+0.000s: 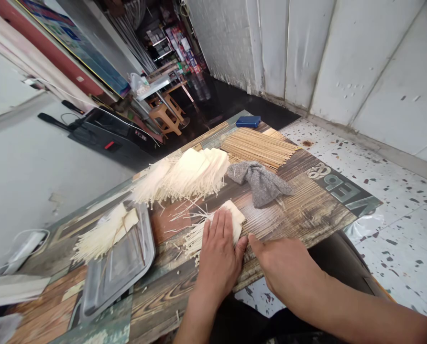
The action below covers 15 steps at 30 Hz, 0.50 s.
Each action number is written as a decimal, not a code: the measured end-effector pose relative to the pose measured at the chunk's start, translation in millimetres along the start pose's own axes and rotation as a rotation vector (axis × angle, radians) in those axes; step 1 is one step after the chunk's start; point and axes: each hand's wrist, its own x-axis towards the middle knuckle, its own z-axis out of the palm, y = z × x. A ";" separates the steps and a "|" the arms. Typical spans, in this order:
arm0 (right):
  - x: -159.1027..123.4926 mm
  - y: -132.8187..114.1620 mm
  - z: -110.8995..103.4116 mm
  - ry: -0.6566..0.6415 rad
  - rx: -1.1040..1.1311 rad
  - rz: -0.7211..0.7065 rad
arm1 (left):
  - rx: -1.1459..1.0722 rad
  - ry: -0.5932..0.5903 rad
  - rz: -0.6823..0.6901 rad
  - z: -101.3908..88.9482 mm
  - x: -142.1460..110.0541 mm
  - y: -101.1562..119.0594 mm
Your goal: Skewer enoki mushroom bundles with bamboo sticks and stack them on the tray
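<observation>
- Hands: 2 in view, both bare.
- Left hand [220,243]: palm down, 4 fingers extended and close together, thumb angled out to the side. The fingers are released and lie flat on top of 1 mushroom bunch [235,219].
- Right hand [288,263]: index finger extended, its tip beside the left thumb and near the base of the bunch. The remaining fingers are largely hidden; whether they grasp anything cannot be told.
- Mushroom bunch: 1 unit, near the seated edge of the table [317,210]. Pale, smooth, solid base to the right; thin stems with tiny caps fanned to the left.
- Mushroom pile [193,172]: 1 overlapping row beyond the left hand, cream-coloured and fringed; individual pieces too merged to count.
- Loose stems [177,210]: several, scattered between pile and bunch.
- Tray [129,260]: 1 unit, grey, shallow, rounded corners. It carries 1 flat mushroom portion [104,234], which overhangs the left rim, and at least 2 thin brown sticks [139,241].
- Skewers [259,148]: 1 layer of straight, slender, wood-coloured rods, roughly parallel, too many to count.
- Cloth [258,184]: 1 unit, grey, speckled, crumpled, just beside the skewers.
- Case [248,122]: 1 unit, blue, rectangular, at the far edge.
- Table surface: wood-plank pattern with printed lettering.
</observation>
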 end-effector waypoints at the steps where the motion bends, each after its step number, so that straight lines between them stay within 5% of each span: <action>1: 0.7 0.4 1.0 0.004 0.005 -0.002 | 0.002 0.000 0.001 -0.1 0.0 0.1; 15: -3.4 14.9 26.5 0.073 -0.059 -0.076 | 0.048 -0.035 -0.028 -10.3 5.2 3.1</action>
